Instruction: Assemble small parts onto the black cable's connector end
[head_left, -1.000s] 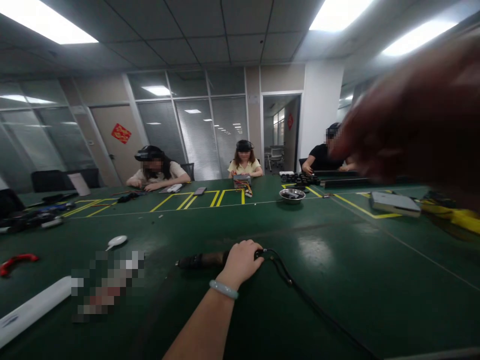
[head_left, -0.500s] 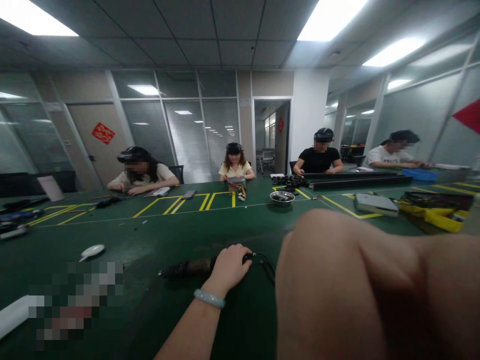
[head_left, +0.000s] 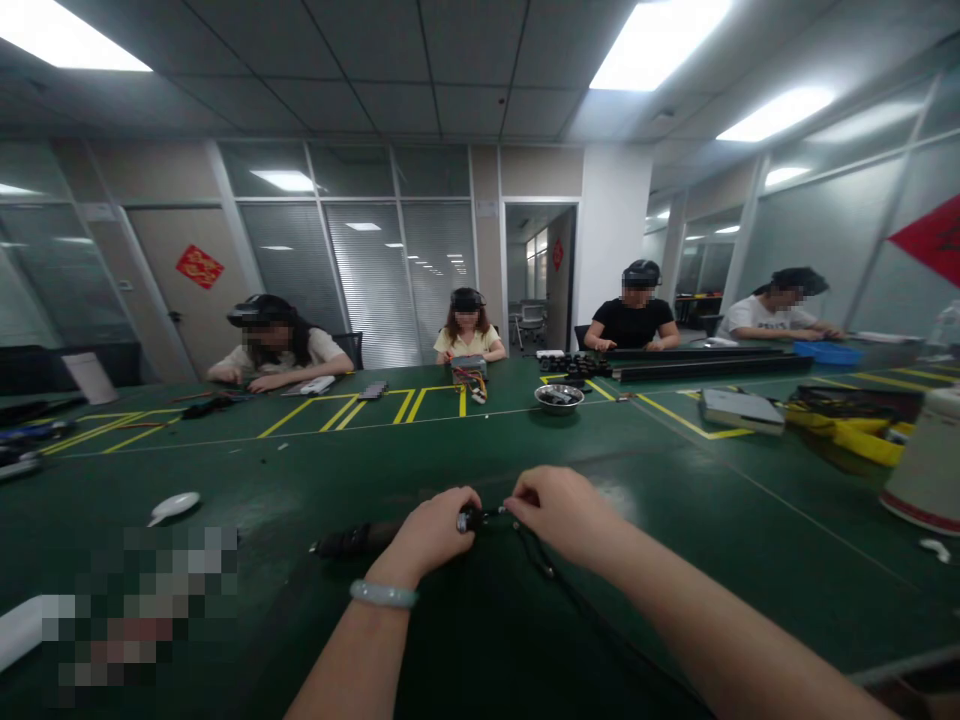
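Observation:
A dark electric screwdriver lies on the green table with its tip pointing left. My left hand, with a pale bangle at its wrist, is wrapped round the tool's rear part. Just right of the tool's rear end, my right hand pinches a small plug at thumb and fingertips. Whether the plug is seated in the tool's end I cannot tell. A black cable runs below my right hand and off toward the lower right, partly under my forearm.
A white spoon-like piece lies at left. Farther off are a metal bowl, a silver box, yellow trays and long black bars. A white container stands at right. Several people sit across the table.
My right arm, which filled the right foreground, has reached forward to the tool's rear end. My left hand keeps hold of the screwdriver. The camera view has turned slightly right.

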